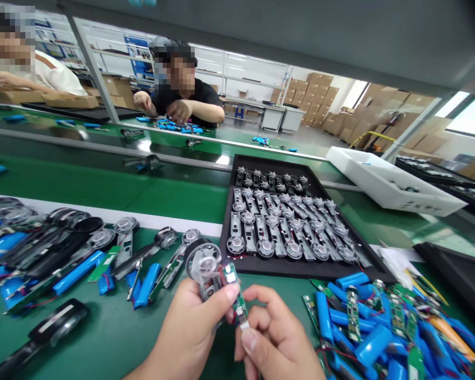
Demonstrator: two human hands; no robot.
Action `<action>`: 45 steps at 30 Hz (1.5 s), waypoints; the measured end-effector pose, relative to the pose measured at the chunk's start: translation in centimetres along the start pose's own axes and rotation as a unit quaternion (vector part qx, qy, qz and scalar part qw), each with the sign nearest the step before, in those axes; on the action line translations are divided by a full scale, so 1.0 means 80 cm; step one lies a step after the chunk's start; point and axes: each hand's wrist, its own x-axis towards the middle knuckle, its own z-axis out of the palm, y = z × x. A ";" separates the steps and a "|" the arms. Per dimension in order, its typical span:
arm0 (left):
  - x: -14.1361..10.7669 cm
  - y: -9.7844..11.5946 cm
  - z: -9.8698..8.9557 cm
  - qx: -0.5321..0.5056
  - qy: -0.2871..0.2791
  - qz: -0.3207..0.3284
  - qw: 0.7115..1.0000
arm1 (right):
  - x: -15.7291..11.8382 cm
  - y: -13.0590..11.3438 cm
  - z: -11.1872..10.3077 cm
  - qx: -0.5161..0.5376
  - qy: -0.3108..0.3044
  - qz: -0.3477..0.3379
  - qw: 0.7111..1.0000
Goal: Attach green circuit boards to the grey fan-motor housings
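My left hand [186,332] grips a round clear-plastic motor housing [203,262] on a dark bracket. My right hand [275,338] pinches a small green circuit board [233,282] by its lower end, near a white connector, and holds it against the housing. Just ahead of my hands, a black tray [301,269] holds rows of similar housings on metal brackets. Blue cylindrical battery packs [374,345] with green boards and red wires lie heaped to my right. Partly assembled units with blue cells [79,272] are spread to my left.
Green workbench [114,338] lies under my hands, with a green conveyor belt [75,184] beyond it. A white plastic bin [391,182] stands to the far right. Across the line, a co-worker [182,89] handles blue parts, another person [31,74] sits at the left, and cardboard boxes [380,113] are stacked behind.
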 end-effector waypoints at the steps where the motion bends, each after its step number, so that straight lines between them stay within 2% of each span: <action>1: 0.000 0.000 0.000 0.001 0.000 0.001 1.000 | 0.000 0.000 0.000 0.000 0.001 -0.002 1.000; 6: 0.001 -0.003 -0.002 -0.001 -0.015 0.010 1.000 | 0.000 0.001 0.003 0.001 0.007 -0.004 1.000; 27: 0.001 -0.004 0.000 -0.020 0.009 -0.015 1.000 | 0.000 0.000 0.004 0.012 0.014 -0.003 1.000; 33: -0.002 -0.007 -0.003 -0.061 -0.029 -0.031 0.997 | 0.001 -0.002 0.004 0.023 0.026 0.005 0.999; 37: -0.003 -0.006 -0.003 -0.037 -0.009 -0.008 0.999 | 0.001 -0.004 0.002 0.029 0.021 0.007 0.999; 40: 0.001 0.006 -0.001 -0.014 0.004 0.019 1.000 | 0.000 0.001 0.002 0.032 0.028 0.009 0.999; 45: 0.014 0.031 0.001 -0.073 0.064 0.061 0.993 | -0.002 0.010 0.007 -0.016 0.062 -0.016 0.998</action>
